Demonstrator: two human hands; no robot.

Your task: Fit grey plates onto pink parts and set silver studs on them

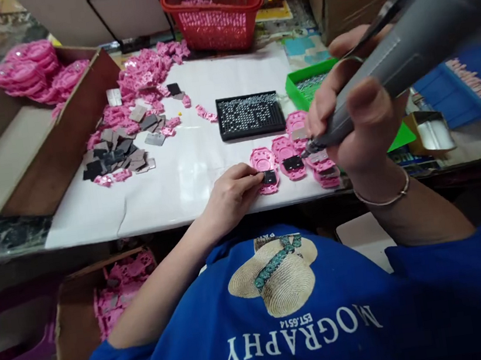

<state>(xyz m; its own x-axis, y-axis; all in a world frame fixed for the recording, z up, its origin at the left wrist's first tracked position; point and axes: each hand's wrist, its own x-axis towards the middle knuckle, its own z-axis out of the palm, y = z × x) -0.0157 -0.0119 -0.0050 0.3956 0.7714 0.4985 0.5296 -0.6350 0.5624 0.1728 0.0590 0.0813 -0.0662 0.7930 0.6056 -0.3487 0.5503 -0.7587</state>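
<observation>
With its thumb and fingertips together, my left hand [234, 195] grips a small black plate [270, 177] that lies on a pink plastic frame [262, 157] near the table's front edge. My right hand [369, 118] is wrapped around a grey electric screwdriver [421, 38], its tip slanting down to the left. That tip is beside a second pink frame [283, 148], which bears another black plate [293, 163]. More pink frames with grey plates sit under and behind the screwdriver, partly hidden. Behind them is a black tray [252, 131] filled with small screws.
Loose grey and black plates [119, 151] and pink parts [142, 72] are heaped on the left. A cardboard box [70, 137] holds pink pieces. At the back stands a red basket [215, 27]; a green tray [295, 93] of metal bits is on the right.
</observation>
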